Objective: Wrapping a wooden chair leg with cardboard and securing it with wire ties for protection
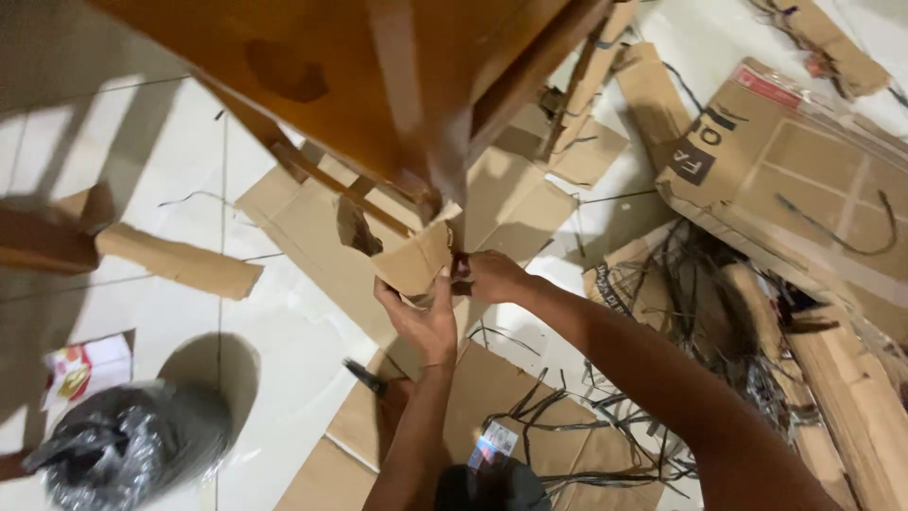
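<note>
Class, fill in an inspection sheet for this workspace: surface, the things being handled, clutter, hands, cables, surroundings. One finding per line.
Surface: white tiled floor, partly covered by flattened brown cardboard sheets.
Things handled: torn brown cardboard wrap around the foot of a brown wooden furniture leg.
Clutter: black plastic strapping strips; crumpled black plastic bag; large flattened brown cardboard box; small red-and-white packet.
Hands: left hand grips the wrap from below; right hand touches its side, grip unclear.
Cables: nothing seen.
Surroundings: blurred brown wooden piece at left edge.
</note>
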